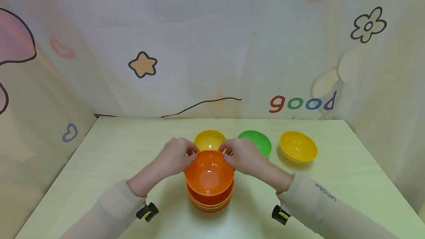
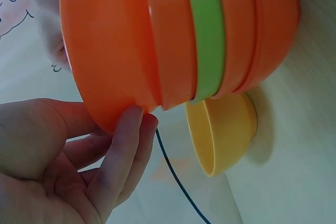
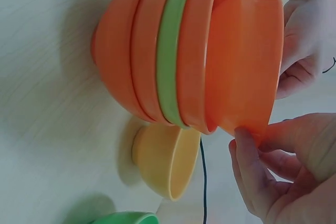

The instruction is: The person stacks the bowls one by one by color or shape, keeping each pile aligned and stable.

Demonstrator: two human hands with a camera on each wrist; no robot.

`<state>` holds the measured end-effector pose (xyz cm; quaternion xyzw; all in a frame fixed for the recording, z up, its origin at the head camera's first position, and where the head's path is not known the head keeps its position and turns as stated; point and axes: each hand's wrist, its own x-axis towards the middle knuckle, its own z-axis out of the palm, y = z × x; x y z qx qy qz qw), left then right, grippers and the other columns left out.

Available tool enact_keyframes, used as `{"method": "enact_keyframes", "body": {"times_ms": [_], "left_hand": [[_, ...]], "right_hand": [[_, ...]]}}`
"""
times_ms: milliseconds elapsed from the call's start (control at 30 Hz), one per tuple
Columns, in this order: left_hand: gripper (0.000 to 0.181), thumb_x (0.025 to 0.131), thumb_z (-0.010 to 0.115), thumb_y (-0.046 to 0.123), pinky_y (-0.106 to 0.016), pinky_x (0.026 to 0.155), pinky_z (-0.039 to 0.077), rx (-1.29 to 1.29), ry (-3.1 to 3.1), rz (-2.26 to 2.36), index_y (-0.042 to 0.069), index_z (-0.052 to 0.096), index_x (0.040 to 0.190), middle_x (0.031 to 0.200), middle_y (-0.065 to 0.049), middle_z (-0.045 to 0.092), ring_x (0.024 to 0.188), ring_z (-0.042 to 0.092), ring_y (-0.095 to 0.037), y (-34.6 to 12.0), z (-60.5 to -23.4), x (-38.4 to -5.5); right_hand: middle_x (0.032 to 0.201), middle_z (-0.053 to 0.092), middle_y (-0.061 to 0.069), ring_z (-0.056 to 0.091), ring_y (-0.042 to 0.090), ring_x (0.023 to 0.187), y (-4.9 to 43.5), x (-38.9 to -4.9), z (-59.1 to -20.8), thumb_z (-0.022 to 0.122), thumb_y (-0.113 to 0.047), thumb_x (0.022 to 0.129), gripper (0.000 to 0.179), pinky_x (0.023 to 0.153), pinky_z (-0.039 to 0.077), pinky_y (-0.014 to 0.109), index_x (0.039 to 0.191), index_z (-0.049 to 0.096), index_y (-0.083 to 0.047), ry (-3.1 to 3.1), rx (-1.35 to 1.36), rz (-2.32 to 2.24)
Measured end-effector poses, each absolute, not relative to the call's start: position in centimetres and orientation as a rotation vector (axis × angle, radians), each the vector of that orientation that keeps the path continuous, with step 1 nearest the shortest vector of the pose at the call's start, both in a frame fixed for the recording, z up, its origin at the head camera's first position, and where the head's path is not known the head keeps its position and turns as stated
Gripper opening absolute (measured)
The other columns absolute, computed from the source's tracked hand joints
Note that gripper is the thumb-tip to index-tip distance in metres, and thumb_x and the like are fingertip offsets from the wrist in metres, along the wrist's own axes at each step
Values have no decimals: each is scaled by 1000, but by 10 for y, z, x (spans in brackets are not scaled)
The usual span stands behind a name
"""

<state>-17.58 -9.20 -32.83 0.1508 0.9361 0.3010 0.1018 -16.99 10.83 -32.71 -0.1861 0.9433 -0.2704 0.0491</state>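
Note:
Both hands pinch the far rim of an orange bowl (image 1: 209, 174), the left hand (image 1: 175, 156) at its left side and the right hand (image 1: 245, 156) at its right. Thumbs lie at the inside of the rim, fingers against the outer wall. This bowl is tilted, and its lower part sits within the mouth of the stack under it. In the right wrist view the stack shows an orange bowl (image 3: 197, 56) uppermost, then a light green bowl (image 3: 170, 45), then more orange bowls (image 3: 118, 51) down to the table.
Behind the stack stands a yellow bowl (image 1: 210, 138), partly hidden by the hands. A green bowl (image 1: 260, 144) is right of it, partly behind the right hand, and another yellow bowl (image 1: 299, 147) stands farther right. A printed cloth (image 1: 199, 47) hangs behind the pale table (image 1: 132, 132).

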Motion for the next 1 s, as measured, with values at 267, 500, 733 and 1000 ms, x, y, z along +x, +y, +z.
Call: {"method": "enact_keyframes", "body": {"times_ms": [267, 500, 733, 1000], "left_hand": [[12, 85, 61, 8, -19, 49, 49, 467, 2748, 878, 6, 71, 92, 73, -1, 61, 55, 55, -12, -92, -336, -173], [11, 85, 62, 8, -20, 49, 49, 452, 2739, 888, 6, 71, 92, 72, 0, 60, 54, 55, -12, -92, -339, -171], [12, 85, 62, 7, -20, 48, 49, 470, 2736, 892, 5, 71, 92, 70, 0, 59, 52, 55, -12, -91, -341, -170], [14, 84, 62, 6, -20, 48, 49, 475, 2731, 889, 4, 71, 94, 71, -1, 59, 52, 54, -12, -90, -340, -168]], "right_hand": [[69, 62, -2, 51, 8, 55, 109, -169, -335, 61, -3, 80, 12, 48, 44, 19, 85, 69, -10, 2905, -635, -809], [69, 61, -2, 51, 9, 56, 109, -167, -341, 61, -3, 80, 12, 48, 45, 19, 85, 69, -11, 2895, -634, -826], [70, 62, -2, 51, 9, 56, 109, -166, -342, 62, -3, 80, 12, 49, 45, 19, 85, 70, -10, 2893, -632, -816], [68, 61, -2, 50, 9, 56, 110, -166, -344, 62, -2, 79, 11, 49, 43, 18, 85, 70, -8, 2907, -679, -790]]}}
